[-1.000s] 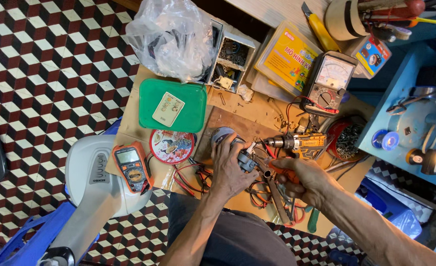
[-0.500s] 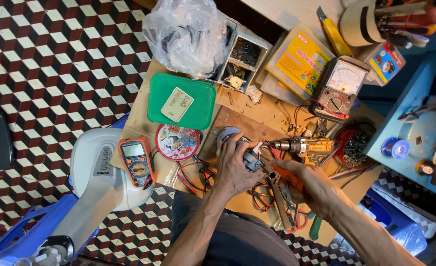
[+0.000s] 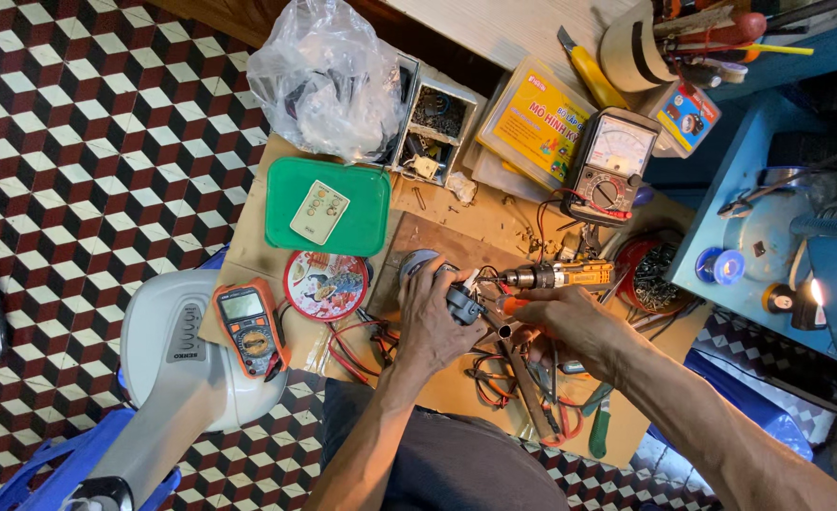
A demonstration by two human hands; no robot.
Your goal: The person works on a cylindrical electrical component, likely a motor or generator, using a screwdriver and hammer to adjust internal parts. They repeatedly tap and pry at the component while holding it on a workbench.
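Two hands at frame centre. Left hand (image 3: pixel 430 317) clamped on a small grey motor part (image 3: pixel 463 303) on the table (image 3: pixel 456 227); right hand (image 3: pixel 570 326) closed around an orange-handled tool (image 3: pixel 558 275), tip at the part. Work appears mid-way; loose wires (image 3: pixel 362 345) remain unattached.

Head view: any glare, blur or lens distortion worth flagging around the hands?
Head view: sharp at centre, so the left hand on the small grey motor part and the right hand by the orange-handled tool read clearly. The lit blue desk lamp blows out a small hotspot at the right edge. The crumpled clear plastic bag shows sheen. Wide-angle stretch at the corners.
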